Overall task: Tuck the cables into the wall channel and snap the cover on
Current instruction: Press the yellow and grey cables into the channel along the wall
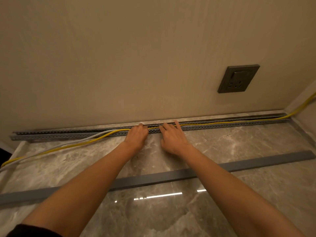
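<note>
The left hand (136,136) curls its fingers onto the channel (222,126) where the yellow cable (77,144) enters; I cannot tell whether they pinch it. The right hand (172,139) presses just beside it, fingers loosely spread, index straight. There are two cables: the yellow runs rightward inside the channel and the white cable (89,136) trails left. One channel runs left-right along the wall (119,65). One cover (153,178) lies roughly parallel on the floor (222,211), well apart.

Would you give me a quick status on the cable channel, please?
Left hand gripping yellow cable, right hand pressing it into channel. Cover off, on floor.
</note>
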Demonstrator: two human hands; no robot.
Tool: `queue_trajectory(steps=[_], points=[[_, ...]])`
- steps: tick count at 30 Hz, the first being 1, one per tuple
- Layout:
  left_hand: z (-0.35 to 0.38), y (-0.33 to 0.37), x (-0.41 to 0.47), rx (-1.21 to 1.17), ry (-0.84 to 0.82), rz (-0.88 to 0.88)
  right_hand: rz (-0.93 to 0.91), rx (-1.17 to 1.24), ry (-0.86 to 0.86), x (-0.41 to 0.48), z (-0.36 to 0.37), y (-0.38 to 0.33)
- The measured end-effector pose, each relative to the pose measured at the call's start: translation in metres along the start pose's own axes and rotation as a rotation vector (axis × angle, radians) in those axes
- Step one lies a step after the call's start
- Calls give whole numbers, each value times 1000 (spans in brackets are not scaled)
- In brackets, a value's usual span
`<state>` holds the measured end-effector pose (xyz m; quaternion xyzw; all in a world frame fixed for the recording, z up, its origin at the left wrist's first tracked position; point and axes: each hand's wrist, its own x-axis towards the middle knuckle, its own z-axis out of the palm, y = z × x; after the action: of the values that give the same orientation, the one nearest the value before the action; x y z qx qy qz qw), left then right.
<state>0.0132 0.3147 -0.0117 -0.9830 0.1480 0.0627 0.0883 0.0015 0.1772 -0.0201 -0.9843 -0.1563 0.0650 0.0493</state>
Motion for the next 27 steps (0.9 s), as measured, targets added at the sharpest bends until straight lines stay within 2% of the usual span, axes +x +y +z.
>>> queue_trajectory(steps=[6, 17, 24, 27], points=[[-5, 4, 2, 23, -14, -30, 36, 64, 71, -4, 8, 3], [3, 10, 3, 29, -3, -48, 92, 84, 22, 0, 4, -6], [1, 9, -1, -96, -16, -50, 114, 80, -17, 4, -2, -15], [5, 3, -9, -279, 31, -86, 105, 81, -9, 0, 3, -13]])
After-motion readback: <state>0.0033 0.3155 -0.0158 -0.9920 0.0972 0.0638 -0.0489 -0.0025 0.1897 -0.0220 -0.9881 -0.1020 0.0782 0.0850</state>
